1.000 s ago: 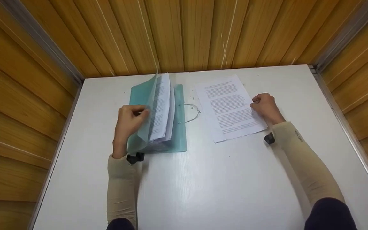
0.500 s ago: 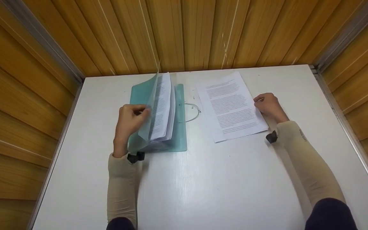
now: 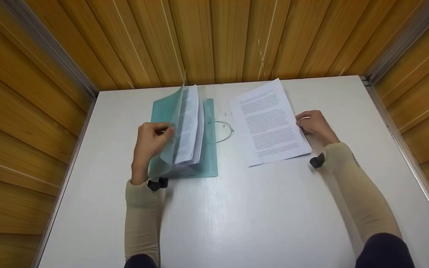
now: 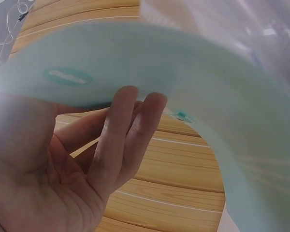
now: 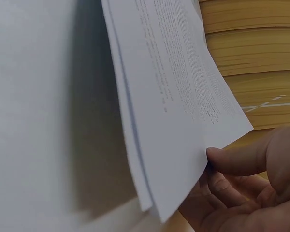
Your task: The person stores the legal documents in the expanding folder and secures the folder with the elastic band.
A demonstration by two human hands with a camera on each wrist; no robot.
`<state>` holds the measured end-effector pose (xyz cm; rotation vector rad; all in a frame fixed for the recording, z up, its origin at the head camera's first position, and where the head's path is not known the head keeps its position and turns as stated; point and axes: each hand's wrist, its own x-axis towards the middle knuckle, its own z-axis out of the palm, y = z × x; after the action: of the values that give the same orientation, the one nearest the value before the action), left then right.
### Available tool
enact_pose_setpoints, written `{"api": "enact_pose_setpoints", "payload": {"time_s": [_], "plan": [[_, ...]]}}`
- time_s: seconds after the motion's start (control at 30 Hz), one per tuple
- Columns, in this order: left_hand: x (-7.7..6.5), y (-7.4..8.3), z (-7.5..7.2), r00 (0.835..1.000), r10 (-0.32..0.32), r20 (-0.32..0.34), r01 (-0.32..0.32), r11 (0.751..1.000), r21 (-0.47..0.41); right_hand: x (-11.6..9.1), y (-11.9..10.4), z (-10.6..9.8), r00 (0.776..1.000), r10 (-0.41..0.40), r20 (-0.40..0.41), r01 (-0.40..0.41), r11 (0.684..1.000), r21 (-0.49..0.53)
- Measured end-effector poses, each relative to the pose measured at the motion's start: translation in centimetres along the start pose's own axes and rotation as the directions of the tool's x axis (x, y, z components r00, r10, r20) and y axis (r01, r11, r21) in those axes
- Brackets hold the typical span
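My left hand (image 3: 150,139) pinches the edge of the translucent green cover of a folder (image 3: 210,167), holding it raised. In the left wrist view that cover (image 4: 125,58) arches over the fingers and bears a small oval label (image 4: 67,76). Inside the folder stand several printed pages (image 3: 186,128), partly behind the cover. To the right, my right hand (image 3: 315,124) pinches the right edge of printed sheets (image 3: 268,123). In the right wrist view the thumb lies on the sheets (image 5: 150,121), whose near edges are slightly apart and lifted off the table.
A thin curved fastener (image 3: 232,130) sticks out from the folder's right edge towards the loose sheets. All lies on a white table (image 3: 237,216), with wood-panel walls (image 3: 229,41) at the back and both sides. In the left wrist view, a pale cord (image 4: 9,29) hangs at the upper left.
The right hand has shifted slightly right, and the right edge and far corner of the printed sheets have risen. The left hand and folder cover stay as they were.
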<state>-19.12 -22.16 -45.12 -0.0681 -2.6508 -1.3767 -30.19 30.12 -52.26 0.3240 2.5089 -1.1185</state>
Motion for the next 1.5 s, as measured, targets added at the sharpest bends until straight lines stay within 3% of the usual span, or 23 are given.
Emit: {"api": "enact_pose_setpoints", "payload": {"time_s": [0.53,0.8,1.27,1.5], "plan": [[-0.1,-0.2,-0.3,1.0,0.008,0.001,-0.008,1.0,-0.02,-0.2,0.6,-0.4,0.993,0.043,0.109,-0.057,0.99,0.132],[0.0,-0.2,-0.3,0.998,0.05,-0.027,-0.051,0.998,-0.022,-0.6,0.9,-0.4,0.988,0.062,0.14,-0.105,0.942,0.319],[-0.2,-0.3,-0.4,0.998,0.062,-0.022,-0.063,0.997,-0.04,-1.4,0.9,-0.7,0.988,0.043,0.151,-0.089,0.944,0.317],[-0.2,-0.2,-0.6,0.999,0.035,-0.016,-0.036,0.999,-0.041,-1.7,0.6,-0.5,0.985,0.026,0.171,-0.08,0.944,0.32]]}}
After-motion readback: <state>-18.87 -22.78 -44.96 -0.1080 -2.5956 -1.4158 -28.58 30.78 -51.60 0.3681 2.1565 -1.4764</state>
